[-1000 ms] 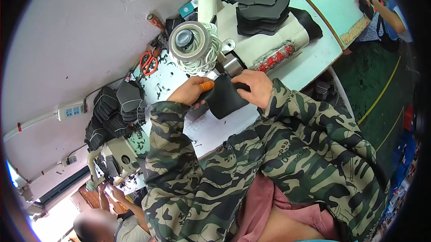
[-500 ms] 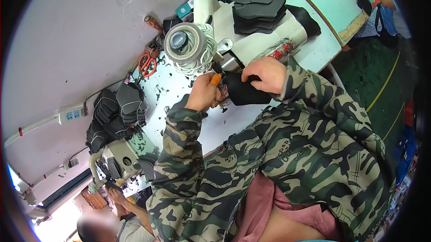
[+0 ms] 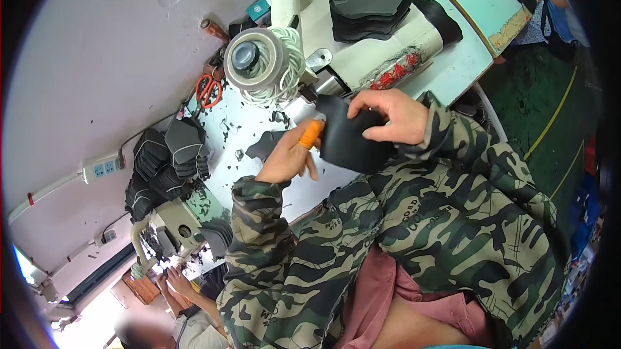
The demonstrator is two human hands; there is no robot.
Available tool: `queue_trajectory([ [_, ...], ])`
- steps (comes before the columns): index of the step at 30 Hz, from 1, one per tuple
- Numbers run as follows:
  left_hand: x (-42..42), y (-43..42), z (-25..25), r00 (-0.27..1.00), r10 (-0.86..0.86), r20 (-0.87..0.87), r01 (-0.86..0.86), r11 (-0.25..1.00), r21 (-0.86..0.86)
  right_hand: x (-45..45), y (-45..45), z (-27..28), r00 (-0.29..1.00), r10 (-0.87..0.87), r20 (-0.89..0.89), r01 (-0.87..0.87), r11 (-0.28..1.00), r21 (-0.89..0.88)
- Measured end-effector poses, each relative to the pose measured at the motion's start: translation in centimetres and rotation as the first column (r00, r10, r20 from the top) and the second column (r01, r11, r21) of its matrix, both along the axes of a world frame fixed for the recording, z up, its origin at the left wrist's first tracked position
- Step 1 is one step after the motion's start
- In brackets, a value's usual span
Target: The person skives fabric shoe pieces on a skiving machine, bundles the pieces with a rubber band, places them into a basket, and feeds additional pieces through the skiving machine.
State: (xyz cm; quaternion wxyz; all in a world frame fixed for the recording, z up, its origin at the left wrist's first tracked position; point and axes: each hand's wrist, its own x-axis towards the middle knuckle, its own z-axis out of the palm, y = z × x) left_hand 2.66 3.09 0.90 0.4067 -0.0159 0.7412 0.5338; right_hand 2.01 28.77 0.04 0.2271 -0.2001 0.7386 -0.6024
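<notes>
A curved black sheet piece [image 3: 349, 145], smooth like leather, is held up in front of the machine. My right hand [image 3: 396, 116] pinches its upper right part, thumb and fingers bent onto the surface. At its left edge is my left hand [image 3: 288, 155], with an orange finger cover [image 3: 311, 134] on one digit. That covered digit meets the edge, while other fingers hang lower, partly behind the piece. Another dark flat piece [image 3: 264, 145] lies on the table beyond my left wrist. The white machine [image 3: 352, 67] stands just past the held piece, its metal working end partly hidden.
Stacked dark pieces [image 3: 372, 0] rest on the machine. A coil of white cord [image 3: 291, 67] surrounds its round post. Orange-handled scissors [image 3: 209, 90] and black scraps lie near the wall. Tied bundles [image 3: 158, 161] sit left. A co-worker's hands [image 3: 178, 281] are at another machine [image 3: 174, 229].
The black piece has come away from the machine toward me and shows more of its face. My left hand has shifted down-left and its fingers have loosened. The co-worker's hands have moved.
</notes>
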Motion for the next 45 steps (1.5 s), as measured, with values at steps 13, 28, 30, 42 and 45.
queue_trajectory([
  [13,-6.5,-3.7,-4.2,0.970,0.014,0.244,-0.045,0.992,0.120,3.0,-8.5,-2.1,0.994,0.068,-0.086,-0.069,0.997,-0.016],
  [28,-3.7,0.7,-2.4,0.974,0.175,0.145,-0.176,0.984,-0.002,5.3,-2.2,-6.3,0.837,-0.363,0.410,0.369,0.927,0.069],
  [30,-3.7,0.6,-2.8,0.983,0.145,0.110,-0.142,0.989,-0.039,5.1,-2.8,-5.7,0.824,-0.340,0.453,0.413,0.908,-0.071],
  [42,1.3,-11.2,-13.3,0.850,-0.515,-0.105,0.070,0.308,-0.949,-13.1,6.9,1.7,0.447,0.265,-0.854,0.797,0.315,0.515],
  [45,2.6,-11.4,-14.8,0.828,-0.535,-0.169,0.062,0.386,-0.921,-10.5,6.8,2.2,0.635,0.273,-0.723,0.637,0.345,0.690],
])
